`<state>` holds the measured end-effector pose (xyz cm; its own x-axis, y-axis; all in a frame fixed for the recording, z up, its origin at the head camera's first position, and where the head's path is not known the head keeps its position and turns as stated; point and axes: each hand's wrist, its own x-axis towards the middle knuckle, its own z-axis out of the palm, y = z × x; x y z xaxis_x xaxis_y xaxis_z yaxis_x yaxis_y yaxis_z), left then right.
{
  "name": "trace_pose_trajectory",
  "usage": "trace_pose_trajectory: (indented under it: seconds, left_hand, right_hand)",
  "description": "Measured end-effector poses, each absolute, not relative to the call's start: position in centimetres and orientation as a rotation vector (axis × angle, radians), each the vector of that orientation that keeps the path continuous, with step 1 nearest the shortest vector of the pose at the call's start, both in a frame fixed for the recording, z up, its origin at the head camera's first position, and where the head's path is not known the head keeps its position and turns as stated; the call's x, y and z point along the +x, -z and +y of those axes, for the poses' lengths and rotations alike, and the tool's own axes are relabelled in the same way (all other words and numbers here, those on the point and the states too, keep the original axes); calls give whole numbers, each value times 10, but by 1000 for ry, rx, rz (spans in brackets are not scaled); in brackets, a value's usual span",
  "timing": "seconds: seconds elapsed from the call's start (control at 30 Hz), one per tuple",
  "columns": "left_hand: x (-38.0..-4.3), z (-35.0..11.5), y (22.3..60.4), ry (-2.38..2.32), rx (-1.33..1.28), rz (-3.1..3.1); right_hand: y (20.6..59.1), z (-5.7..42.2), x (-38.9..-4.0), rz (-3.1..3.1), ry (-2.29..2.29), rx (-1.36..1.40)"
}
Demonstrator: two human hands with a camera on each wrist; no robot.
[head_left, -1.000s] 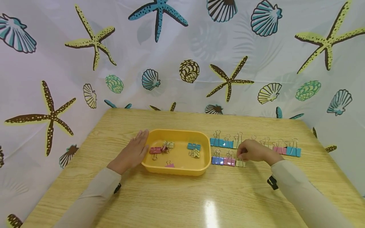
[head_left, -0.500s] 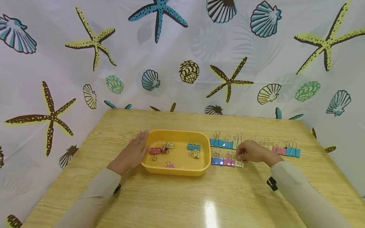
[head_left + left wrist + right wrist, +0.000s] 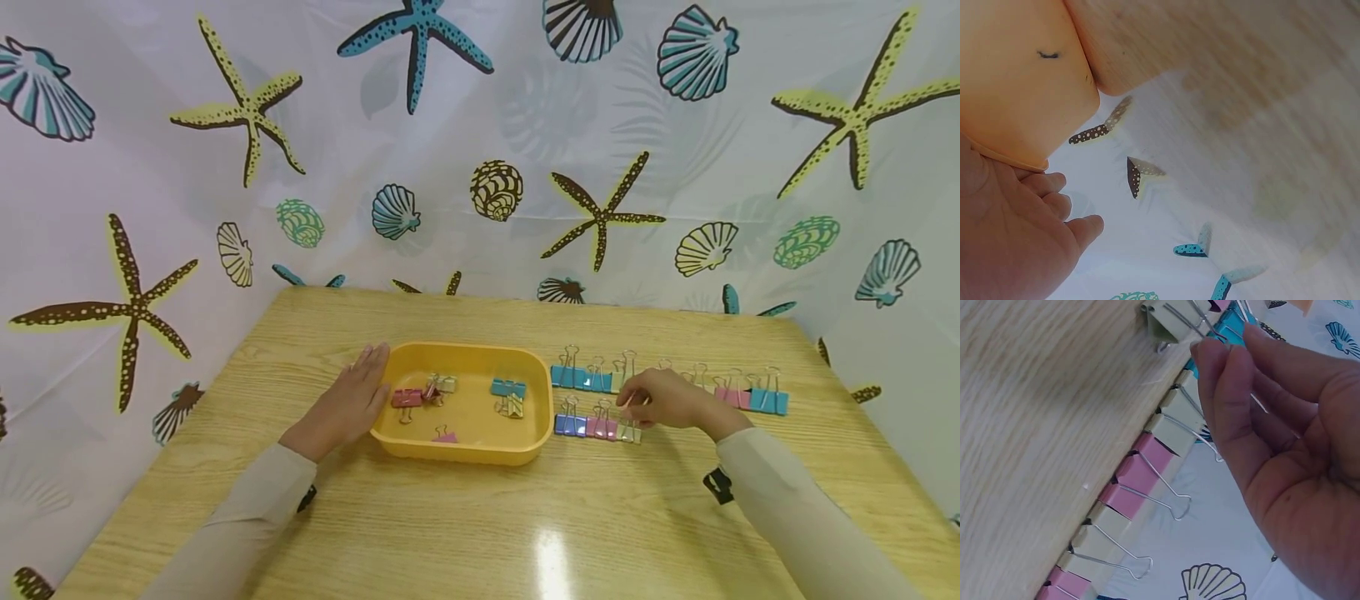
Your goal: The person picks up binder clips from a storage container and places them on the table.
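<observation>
In the head view my right hand (image 3: 666, 398) pinches the wire handle of a pale yellow binder clip (image 3: 628, 433) between thumb and fingers. That clip stands at the right end of the front row, beside a pink binder clip (image 3: 602, 428) and a blue-violet binder clip (image 3: 570, 426). The right wrist view shows the pale yellow clip (image 3: 1175, 324) with its handle reaching the fingertips. My left hand (image 3: 347, 408) lies with extended fingers against the left side of a yellow plastic tray (image 3: 465, 452). Its fingers touch the tray's rim in the left wrist view.
Behind the front row runs a longer row of blue, pale yellow and pink binder clips (image 3: 768, 401), partly hidden by my right hand. Several loose clips, among them a blue one (image 3: 508, 387), lie inside the tray. A shell-and-starfish patterned cloth (image 3: 450, 250) borders the wooden table (image 3: 420, 533).
My right hand has shifted slightly left with the pale yellow clip, which now sits up against the pink one. The left hand and the tray hold still.
</observation>
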<state>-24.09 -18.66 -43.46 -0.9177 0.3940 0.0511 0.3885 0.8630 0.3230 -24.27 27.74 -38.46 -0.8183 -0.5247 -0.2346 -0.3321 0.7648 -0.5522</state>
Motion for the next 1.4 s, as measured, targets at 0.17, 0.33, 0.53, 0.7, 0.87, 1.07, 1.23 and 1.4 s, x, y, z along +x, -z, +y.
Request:
trace_pose_trajectory:
  seconds: [0.17, 0.33, 0.53, 0.7, 0.87, 1.07, 1.23, 1.4]
  left_hand:
    - [-241, -187, 435, -519, 632, 3019]
    - [-240, -187, 435, -529, 635, 3019]
    - [-240, -187, 436, -527, 642, 3024]
    - [-239, -187, 434, -531, 640, 3030]
    - [-238, -187, 433, -545, 654, 3034]
    - [-238, -186, 434, -540, 661, 3033]
    - [-239, -186, 435, -541, 661, 3032]
    - [-241, -187, 437, -531, 660, 3042]
  right_hand:
    - [371, 276, -240, 2668, 632, -660]
    - [353, 268, -237, 2798, 485, -783]
    - [334, 244, -237, 2811, 461, -922]
    - [322, 217, -241, 2794, 421, -1072]
    - [314, 185, -244, 2752, 385, -1167]
    - [311, 141, -244, 2664, 324, -1295]
    - [320, 106, -244, 2565, 226, -1377]
    - [330, 78, -243, 2509, 112, -1369]
